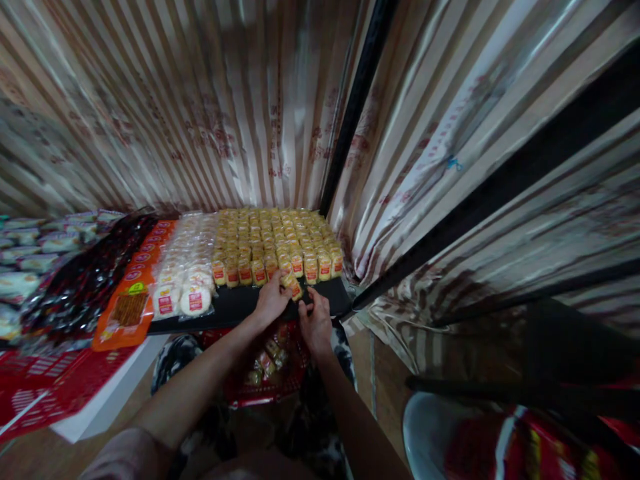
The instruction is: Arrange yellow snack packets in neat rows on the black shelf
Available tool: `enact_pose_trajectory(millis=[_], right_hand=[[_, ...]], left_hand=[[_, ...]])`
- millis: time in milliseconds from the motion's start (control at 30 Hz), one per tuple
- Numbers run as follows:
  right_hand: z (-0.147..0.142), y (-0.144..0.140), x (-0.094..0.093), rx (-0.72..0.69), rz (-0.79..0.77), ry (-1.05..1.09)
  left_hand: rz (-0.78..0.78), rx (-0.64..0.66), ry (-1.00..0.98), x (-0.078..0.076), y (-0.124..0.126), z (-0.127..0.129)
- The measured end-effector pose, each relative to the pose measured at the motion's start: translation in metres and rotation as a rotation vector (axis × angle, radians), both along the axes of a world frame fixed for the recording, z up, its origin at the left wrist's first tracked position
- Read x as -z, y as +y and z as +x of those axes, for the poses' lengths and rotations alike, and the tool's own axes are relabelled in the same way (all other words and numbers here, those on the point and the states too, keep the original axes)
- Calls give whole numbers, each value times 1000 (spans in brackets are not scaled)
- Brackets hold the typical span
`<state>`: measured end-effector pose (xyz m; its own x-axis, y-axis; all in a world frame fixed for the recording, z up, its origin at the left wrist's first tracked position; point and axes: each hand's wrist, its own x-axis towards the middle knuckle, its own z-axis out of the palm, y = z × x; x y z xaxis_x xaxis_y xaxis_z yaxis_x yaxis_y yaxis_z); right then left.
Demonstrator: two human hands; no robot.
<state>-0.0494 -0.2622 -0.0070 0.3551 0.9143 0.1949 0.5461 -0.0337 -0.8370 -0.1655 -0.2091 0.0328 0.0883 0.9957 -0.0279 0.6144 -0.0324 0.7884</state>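
Observation:
Rows of small yellow wrapped snack packs [270, 233] with red-orange labels stand on a black shelf [240, 300]. At their front edge my left hand [273, 300] grips one wrapped snack pack [291, 285], which is tilted. Close to its right side is my right hand [316, 319], fingers bent and apart, with nothing visible in it. Below the shelf, a red basket [240, 383] holds several loose yellow packs [267, 360].
Left of the rows lie white round wrapped cakes [187, 293], orange snack bags [125, 307] and dark shiny packets [85, 280]. A red crate [65, 387] is lower left. Striped curtain [225, 100] and black poles [355, 100] stand behind. A pale basin [425, 427] is lower right.

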Motion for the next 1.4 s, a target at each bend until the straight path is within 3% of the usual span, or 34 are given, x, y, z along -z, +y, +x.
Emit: enact_pose_trajectory(millis=[233, 533, 767, 1067, 1400], right_hand=[[7, 19, 11, -151, 228, -11], [12, 33, 24, -181, 244, -101], [10, 33, 31, -165, 239, -145], [12, 33, 36, -210, 253, -242], [8, 35, 31, -60, 188, -149]], left_hand=[[212, 45, 144, 5, 11, 17], [255, 54, 290, 6, 13, 29], [359, 43, 211, 26, 2, 28], [325, 161, 128, 53, -4, 22], [217, 151, 153, 58, 3, 28]])
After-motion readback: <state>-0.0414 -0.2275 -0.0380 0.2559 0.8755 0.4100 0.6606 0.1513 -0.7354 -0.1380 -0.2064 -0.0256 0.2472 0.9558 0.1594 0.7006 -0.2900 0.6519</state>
